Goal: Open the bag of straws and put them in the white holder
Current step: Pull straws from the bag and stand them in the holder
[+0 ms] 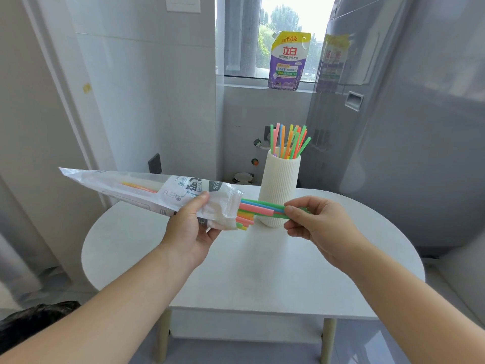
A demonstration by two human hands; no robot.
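White holder point(279, 190) stands upright near the far edge of the table point(262, 271); bare tabletop lies in front, toward you. Washer point(393, 127) sits close on its right. Inside holder: standing straws point(288, 140). Front-left of holder, your L hand point(191, 227) grips bag point(147, 190), mouth open. R hand point(312, 222) pinches protruding straws point(259, 207) in front of holder.

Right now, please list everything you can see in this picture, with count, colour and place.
table: one, white, in front
holder: one, white, far side of table
straws in holder: several, mixed colours, upright
bag: one, clear and white, held above the table
straws in bag: several, pink, green, blue, orange, sticking out of its open end
pouch: one, purple and yellow, on window sill
appliance: one, grey, right
left hand: grips the bag
right hand: pinches the bag's straws
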